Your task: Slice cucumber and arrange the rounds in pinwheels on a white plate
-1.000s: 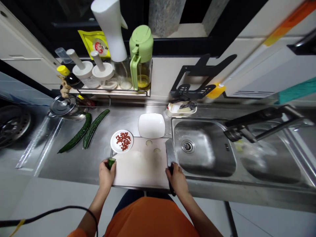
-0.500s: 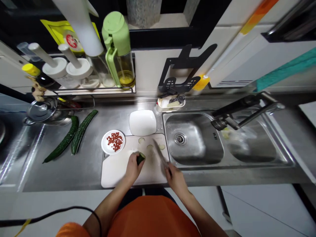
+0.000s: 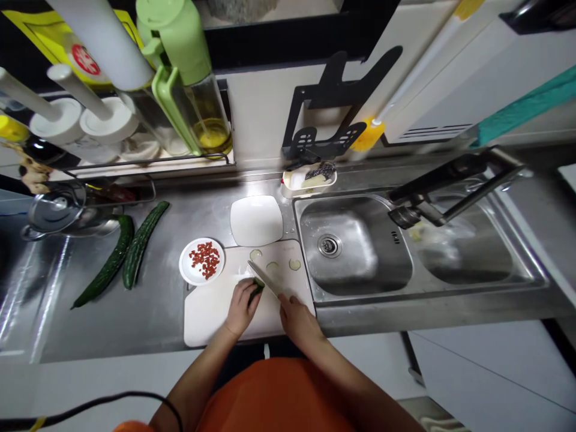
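Observation:
My left hand (image 3: 243, 303) is closed around a short dark green piece of cucumber (image 3: 257, 289) over the white cutting board (image 3: 211, 321). In my right hand (image 3: 297, 318) is the handle of a kitchen knife (image 3: 266, 280). Its blade points up and to the left, close beside the cut end of the piece; whether it touches cannot be made out. Several thin pale slices, such as one cucumber slice (image 3: 294, 264), lie on the far part of the board. A small white plate (image 3: 185, 273) with chopped red bits (image 3: 206, 260) overlaps the board's far left corner.
Beyond the board sits a white square plate (image 3: 256, 221). Two whole cucumbers (image 3: 143, 243) lie on the steel counter at left, near a lidded pot (image 3: 56, 210). A double sink (image 3: 355, 282) with a black faucet (image 3: 432, 186) is at right. Above, a rack holds an oil bottle (image 3: 198, 90).
My right hand has brought the knife left, from upright over the board to slanting beside the cucumber piece. My left hand still grips the piece. The view has shifted slightly.

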